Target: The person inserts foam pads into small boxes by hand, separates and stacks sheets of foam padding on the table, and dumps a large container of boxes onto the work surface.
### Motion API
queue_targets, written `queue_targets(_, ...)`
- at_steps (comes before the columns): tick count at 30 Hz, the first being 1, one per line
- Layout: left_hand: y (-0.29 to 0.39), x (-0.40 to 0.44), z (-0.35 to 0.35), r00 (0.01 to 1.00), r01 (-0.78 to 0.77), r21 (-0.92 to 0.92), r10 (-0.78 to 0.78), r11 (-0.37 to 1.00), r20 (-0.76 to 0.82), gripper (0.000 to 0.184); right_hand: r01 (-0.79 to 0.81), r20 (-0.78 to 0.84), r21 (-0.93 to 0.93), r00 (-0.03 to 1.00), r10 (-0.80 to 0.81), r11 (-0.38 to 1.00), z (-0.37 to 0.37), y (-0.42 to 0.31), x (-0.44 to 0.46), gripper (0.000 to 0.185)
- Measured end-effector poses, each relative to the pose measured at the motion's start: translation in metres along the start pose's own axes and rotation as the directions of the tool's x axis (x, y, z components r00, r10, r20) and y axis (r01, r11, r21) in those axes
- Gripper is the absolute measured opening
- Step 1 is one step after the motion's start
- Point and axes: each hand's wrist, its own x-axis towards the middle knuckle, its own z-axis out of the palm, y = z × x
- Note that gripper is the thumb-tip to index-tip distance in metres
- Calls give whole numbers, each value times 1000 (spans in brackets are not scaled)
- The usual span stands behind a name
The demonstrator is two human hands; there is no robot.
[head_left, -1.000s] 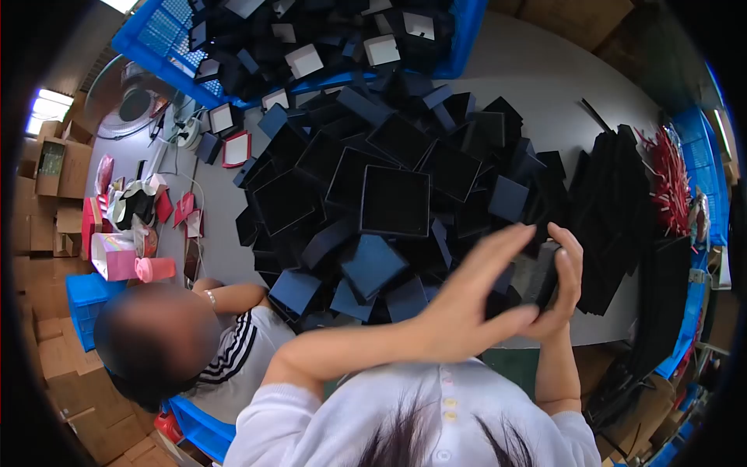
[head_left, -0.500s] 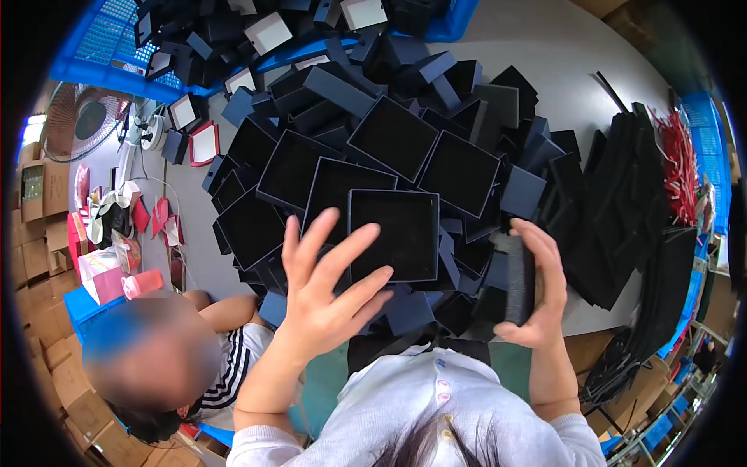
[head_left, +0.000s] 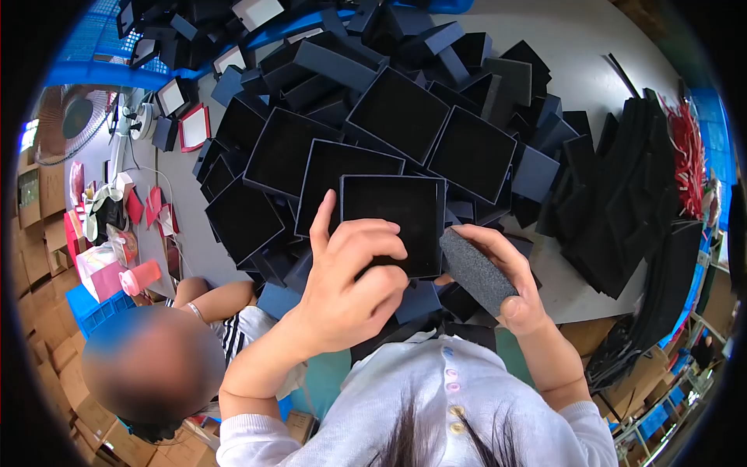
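Note:
My right hand (head_left: 517,284) grips a dark grey foam block (head_left: 476,271) by its ends, tilted beside the right edge of a square open box. This dark blue box (head_left: 394,177) with a black inside lies on top of the pile, facing up. My left hand (head_left: 350,284) is over the box's lower left corner, its fingers loosely bent and apart, one stretched upward. Nothing shows in it; whether its fingertips touch the box I cannot tell. Behind lie more open boxes (head_left: 401,117).
A heap of dark strips and sheets (head_left: 603,210) lies on the right of the table (head_left: 572,47). A blue crate (head_left: 85,66) with boxes stands at the back left. Red strips (head_left: 686,167) hang at far right. Another person (head_left: 206,300) sits at the left, near a fan (head_left: 76,118).
My right hand has brought the foam block leftward to the box and turned its broad face into view. My left hand's fingers, spread before, have bent inward. The view has shifted slightly.

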Motion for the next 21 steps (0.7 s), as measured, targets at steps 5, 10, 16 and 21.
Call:
queue_targets(5,16,7,5,993,110,204,-114,973,8,27,15,-17,53,1000,-14,998,0,5,-4,92)
queue_targets(10,3,-4,1,989,141,-25,-142,990,-41,47,39,-8,48,999,-39,998,3,8,-5,89)
queue_targets(16,9,-1,7,998,56,222,-60,973,10,23,51,-27,4,998,-50,999,7,8,-4,90)
queue_targets(21,4,29,-42,979,54,-248,-100,967,-176,21,32,-59,103,998,-26,994,-8,1,-5,88)
